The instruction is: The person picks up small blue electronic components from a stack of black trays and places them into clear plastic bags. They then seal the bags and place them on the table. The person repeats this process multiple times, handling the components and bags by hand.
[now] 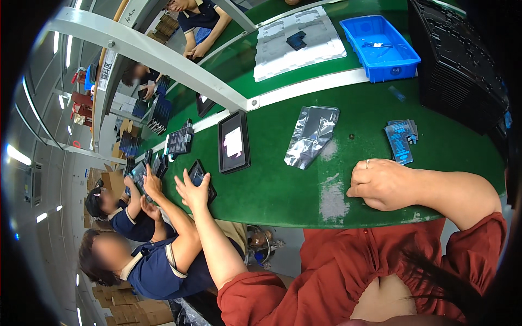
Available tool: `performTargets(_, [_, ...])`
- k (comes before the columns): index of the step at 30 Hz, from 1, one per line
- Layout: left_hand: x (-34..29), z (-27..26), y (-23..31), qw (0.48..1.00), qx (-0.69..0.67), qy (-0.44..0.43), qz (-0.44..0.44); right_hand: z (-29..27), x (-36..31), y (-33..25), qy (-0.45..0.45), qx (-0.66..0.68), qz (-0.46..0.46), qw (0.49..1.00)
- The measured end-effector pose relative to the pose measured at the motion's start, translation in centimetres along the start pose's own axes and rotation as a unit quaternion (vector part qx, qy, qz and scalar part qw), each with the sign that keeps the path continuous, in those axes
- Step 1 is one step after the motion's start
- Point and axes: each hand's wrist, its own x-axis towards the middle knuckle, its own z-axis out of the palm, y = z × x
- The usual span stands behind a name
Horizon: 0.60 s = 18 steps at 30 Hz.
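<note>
My left hand (193, 191) reaches out to the left with its fingers spread, over a small dark rectangular tray (197, 171) at the table's front edge. The fingers partly cover this tray, and I cannot tell whether they touch it. My right hand (383, 186) rests on the green table (272, 190), its fingers curled in and nothing showing from them. Just beyond it lie several flat black pieces with blue faces (399, 142), loosely stacked. A shiny clear plastic sheet or bag (312, 136) lies to the left of that stack, crumpled at its edges.
A black tray with a white paper (234, 142) sits left of the plastic. At the back are a white moulded tray (299, 46) and a blue bin (380, 48). Tall stacked black trays (459, 65) stand right. A co-worker's hand (152, 182) works close to my left arm.
</note>
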Motion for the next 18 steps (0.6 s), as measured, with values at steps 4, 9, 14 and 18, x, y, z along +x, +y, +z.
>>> performTargets(4, [-0.3,0.0,-0.2,0.993,0.020,-0.060,-0.096,0.0,0.0,-0.2,0.000,0.001,0.001,1.000])
performTargets(9, [-0.7,-1.1,1.2,0.998,-0.036,-0.016,-0.042,0.1,0.0,0.0,-0.002,-0.003,0.000,1.000])
performTargets(14, [0.3,-1.2,6.4,0.965,-0.208,0.011,0.158,0.1,0.1,0.0,-0.011,-0.008,0.003,1.000])
performTargets(18, [-0.6,-0.6,12.7,0.966,-0.173,-0.061,0.183,0.0,-0.2,0.1,-0.002,0.005,0.002,1.000])
